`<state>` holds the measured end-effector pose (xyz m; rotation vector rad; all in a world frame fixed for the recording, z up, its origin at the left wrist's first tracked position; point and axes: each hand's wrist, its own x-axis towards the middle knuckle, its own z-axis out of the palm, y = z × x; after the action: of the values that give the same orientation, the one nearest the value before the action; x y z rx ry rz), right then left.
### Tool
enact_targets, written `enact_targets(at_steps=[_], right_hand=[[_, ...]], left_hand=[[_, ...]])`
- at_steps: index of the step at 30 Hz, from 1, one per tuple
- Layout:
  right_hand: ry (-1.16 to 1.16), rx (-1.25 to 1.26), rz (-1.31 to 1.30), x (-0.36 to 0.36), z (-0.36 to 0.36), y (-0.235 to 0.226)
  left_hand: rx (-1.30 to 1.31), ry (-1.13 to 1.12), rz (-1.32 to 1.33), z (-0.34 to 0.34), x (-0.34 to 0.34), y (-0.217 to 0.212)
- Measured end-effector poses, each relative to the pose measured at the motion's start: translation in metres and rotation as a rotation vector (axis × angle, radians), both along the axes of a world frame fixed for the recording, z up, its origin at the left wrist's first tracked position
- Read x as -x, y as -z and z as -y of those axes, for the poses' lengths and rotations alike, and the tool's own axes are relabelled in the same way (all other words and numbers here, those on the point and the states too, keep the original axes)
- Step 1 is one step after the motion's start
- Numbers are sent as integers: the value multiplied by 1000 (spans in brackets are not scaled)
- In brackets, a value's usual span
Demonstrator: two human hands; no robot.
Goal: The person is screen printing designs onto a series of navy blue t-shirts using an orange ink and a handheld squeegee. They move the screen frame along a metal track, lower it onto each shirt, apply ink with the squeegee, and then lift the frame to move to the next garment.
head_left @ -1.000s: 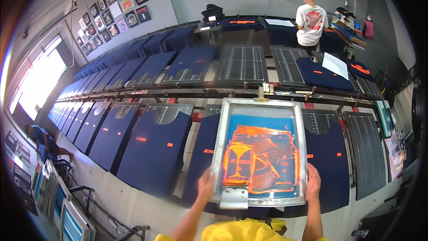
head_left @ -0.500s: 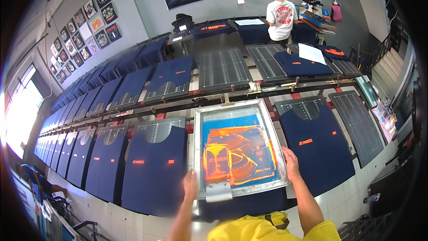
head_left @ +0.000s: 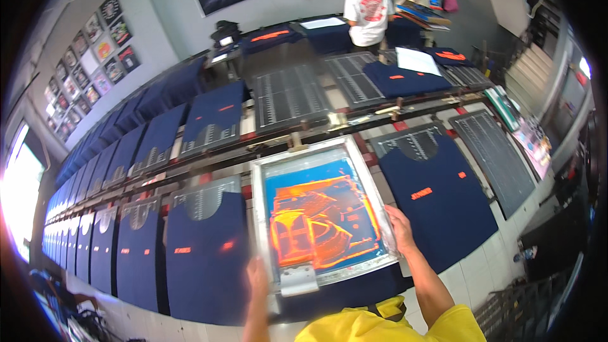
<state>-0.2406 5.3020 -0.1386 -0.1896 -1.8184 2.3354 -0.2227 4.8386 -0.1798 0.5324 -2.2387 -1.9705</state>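
My left hand (head_left: 256,277) grips the near-left edge of the aluminium screen-printing frame (head_left: 320,212), and my right hand (head_left: 400,229) clasps its right rail. The frame lies between my fingers, flat over a navy shirt (head_left: 354,288) on the long surface (head_left: 487,259).

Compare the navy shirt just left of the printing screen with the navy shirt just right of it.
The left shirt lies nearer the left hand; the right shirt lies beside the right hand. The left shirt's orange mark sits low on its left side; the right shirt's sits mid-chest. Both lie flat, navy, beside the screen frame.
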Motion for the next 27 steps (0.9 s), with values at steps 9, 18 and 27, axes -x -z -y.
enact_targets(at_steps=[9,18,27], right_hand=[[-6,-281,-28,-5,11,7],[-6,-1218,-234,-20,79,-35],[-707,-1539,-511,-74,186,-49]], left_hand=[[55,43,78,-18,3,-23],[92,-2,-217,-2,-12,-17],[-158,111,31,-33,-144,-44]])
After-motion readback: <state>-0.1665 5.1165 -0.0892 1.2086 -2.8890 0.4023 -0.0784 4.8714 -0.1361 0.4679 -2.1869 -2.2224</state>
